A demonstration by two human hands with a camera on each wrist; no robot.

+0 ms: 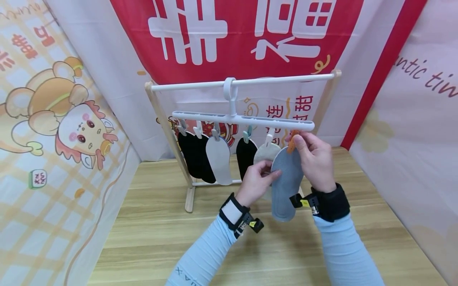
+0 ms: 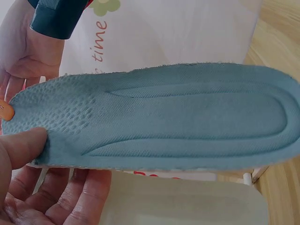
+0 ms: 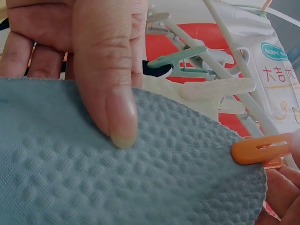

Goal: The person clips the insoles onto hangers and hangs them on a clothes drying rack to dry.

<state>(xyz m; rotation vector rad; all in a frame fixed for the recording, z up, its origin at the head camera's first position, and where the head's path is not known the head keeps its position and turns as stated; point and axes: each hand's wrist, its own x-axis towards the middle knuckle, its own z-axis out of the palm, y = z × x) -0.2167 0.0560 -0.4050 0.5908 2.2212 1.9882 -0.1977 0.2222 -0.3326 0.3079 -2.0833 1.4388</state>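
A blue-grey insole [image 1: 287, 184] hangs toe-up at the right end of the white hanger [image 1: 243, 120]. My left hand [image 1: 255, 180] pinches its left edge, the thumb [image 2: 23, 147] on the dimpled face and the fingers behind. At the insole's top edge, an orange clothespin [image 3: 260, 149] has its tips over the fabric. My right hand [image 1: 317, 161] pinches that clothespin's upper end between thumb and fingers. Just behind hangs a cream insole [image 1: 265, 152] in a white clothespin [image 3: 218, 89], partly covered by my left hand and the blue-grey insole.
The hanger hooks on a white rod [image 1: 279, 80] of a wooden-legged rack [image 1: 189, 198]. Further left hang black insoles [image 1: 195, 155], a white insole [image 1: 219, 161] and another black insole [image 1: 246, 155], all clipped. Printed cloth walls [image 1: 404, 131] surround the wood-grain table [image 1: 150, 238].
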